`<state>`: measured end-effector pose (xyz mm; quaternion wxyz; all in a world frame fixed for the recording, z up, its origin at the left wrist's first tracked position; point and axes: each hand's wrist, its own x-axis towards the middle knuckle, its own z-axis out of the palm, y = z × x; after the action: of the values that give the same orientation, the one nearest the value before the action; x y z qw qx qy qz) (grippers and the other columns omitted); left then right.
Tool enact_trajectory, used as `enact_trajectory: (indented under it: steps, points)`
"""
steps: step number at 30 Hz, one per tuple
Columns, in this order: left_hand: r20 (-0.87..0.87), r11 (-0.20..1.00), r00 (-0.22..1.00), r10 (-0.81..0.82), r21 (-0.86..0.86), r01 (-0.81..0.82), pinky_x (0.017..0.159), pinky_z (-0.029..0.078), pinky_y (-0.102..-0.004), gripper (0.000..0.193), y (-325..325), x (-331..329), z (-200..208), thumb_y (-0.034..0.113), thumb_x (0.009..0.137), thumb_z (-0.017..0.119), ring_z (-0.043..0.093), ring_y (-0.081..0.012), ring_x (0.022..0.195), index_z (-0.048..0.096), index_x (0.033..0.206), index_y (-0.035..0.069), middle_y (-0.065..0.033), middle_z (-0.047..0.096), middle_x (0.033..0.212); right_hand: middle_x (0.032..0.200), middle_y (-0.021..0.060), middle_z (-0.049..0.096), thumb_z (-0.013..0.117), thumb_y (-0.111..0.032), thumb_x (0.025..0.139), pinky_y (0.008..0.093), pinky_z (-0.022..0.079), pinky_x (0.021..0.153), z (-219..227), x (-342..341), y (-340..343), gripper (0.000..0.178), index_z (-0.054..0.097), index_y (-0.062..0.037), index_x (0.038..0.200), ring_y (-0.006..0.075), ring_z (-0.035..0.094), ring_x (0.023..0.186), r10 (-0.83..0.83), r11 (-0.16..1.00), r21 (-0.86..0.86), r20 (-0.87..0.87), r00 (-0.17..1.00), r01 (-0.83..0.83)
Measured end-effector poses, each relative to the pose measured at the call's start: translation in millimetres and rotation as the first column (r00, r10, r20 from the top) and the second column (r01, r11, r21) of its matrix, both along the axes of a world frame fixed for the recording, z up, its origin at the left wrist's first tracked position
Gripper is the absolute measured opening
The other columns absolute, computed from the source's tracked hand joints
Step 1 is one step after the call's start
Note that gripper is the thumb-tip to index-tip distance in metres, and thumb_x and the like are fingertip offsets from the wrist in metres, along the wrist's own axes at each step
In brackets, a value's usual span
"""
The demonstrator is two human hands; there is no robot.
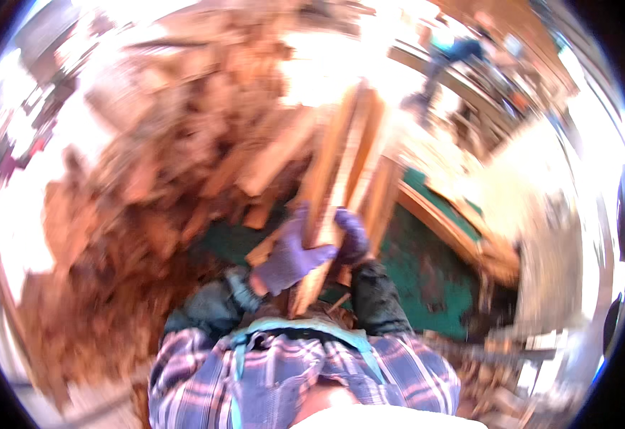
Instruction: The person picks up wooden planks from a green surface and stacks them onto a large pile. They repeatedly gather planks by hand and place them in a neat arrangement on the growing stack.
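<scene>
My left hand (292, 256), in a purple glove, is closed round the near part of several long wooden boards (331, 168). From their other side my right hand (352, 237), gloved the same way, grips them too; its fingers are partly hidden. The boards lie side by side, pointing away from me, with their near end close to my apron (305, 327). Motion blurs their far ends, and I cannot make out how many there are.
A big heap of rough wood pieces (148, 186) fills the left side. To the right is a worn green surface (427, 272) with a plank (437, 222) across it. A person (455, 53) is farther off at upper right.
</scene>
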<state>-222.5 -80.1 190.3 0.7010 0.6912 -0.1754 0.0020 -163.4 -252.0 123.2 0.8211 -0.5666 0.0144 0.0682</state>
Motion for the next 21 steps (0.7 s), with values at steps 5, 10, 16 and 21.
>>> enact_trajectory:
  steps: [5, 10, 16, 21]
  points:
    - [-0.003, 0.995, 0.996, 0.084, -0.054, -0.084, 0.118, 0.024, -0.0351, 0.101, 34, -5, 34, 0.015, 0.083, 0.079, 0.028, -0.0197, 0.143, 0.011, 0.156, -0.004, -0.0163, 0.028, 0.157, 0.103, 0.0090, 0.069, 0.063, -0.012, 0.085, 0.0338, 0.054, 0.085, 34, 43, 19, 0.033, 0.063, -0.0003, 0.116, 0.0194, 0.066, 0.091, 0.195, 0.931, 0.300, 0.067, 0.978, -0.207]
    - [0.074, 0.883, 0.985, 0.155, -0.459, -0.104, 0.115, 0.032, -0.0372, 0.099, 34, -19, 79, -0.004, 0.082, 0.072, 0.039, -0.0210, 0.140, 0.011, 0.159, 0.011, -0.0097, 0.029, 0.159, 0.107, 0.0064, 0.068, 0.060, -0.023, 0.091, 0.0323, 0.051, 0.089, 126, 111, 40, 0.033, 0.063, -0.0011, 0.116, 0.0174, 0.065, 0.094, 0.333, 0.942, -0.068, 0.300, 0.894, -0.328]
    - [0.166, 0.719, 0.789, 0.591, -0.552, -0.423, 0.081, 0.059, -0.0329, 0.089, 100, -19, 118, 0.005, 0.086, 0.070, 0.066, -0.0224, 0.101, 0.020, 0.158, 0.017, -0.0146, 0.062, 0.117, 0.109, 0.0050, 0.068, 0.058, -0.039, 0.097, 0.0272, 0.051, 0.093, 331, 208, 194, 0.048, 0.061, -0.0014, 0.126, 0.0139, 0.064, 0.097, 0.740, 0.672, -0.535, 0.493, 0.457, -0.512]
    - [0.028, 0.563, 0.635, 0.772, -0.494, -0.663, 0.074, 0.056, -0.0297, 0.084, 112, -34, 118, 0.014, 0.087, 0.072, 0.066, -0.0174, 0.090, 0.024, 0.156, 0.013, -0.0123, 0.061, 0.115, 0.129, 0.0132, 0.062, 0.054, -0.039, 0.099, 0.0354, 0.047, 0.102, 281, 248, 269, 0.052, 0.050, -0.0041, 0.138, 0.0250, 0.059, 0.118, 0.674, 0.643, -0.742, 0.433, 0.598, -0.188]
